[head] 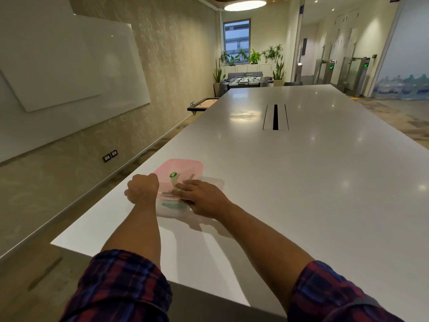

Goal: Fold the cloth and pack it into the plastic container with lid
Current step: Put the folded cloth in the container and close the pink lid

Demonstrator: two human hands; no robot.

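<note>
A clear plastic container (pixel 170 209) stands on the white table (pixel 301 182) near its left edge. A translucent pink lid (pixel 183 169) with a green sticker lies on top of it. Through the clear wall a pale green cloth (pixel 173 205) shows inside. My left hand (pixel 142 188) is curled around the lid's left edge. My right hand (pixel 202 197) lies flat on the lid's near right part, fingers spread and pointing left.
A cable slot (pixel 275 117) is set into the middle of the table further away. The table's left edge and near corner are close to the container. A whiteboard (pixel 74 63) hangs on the left wall.
</note>
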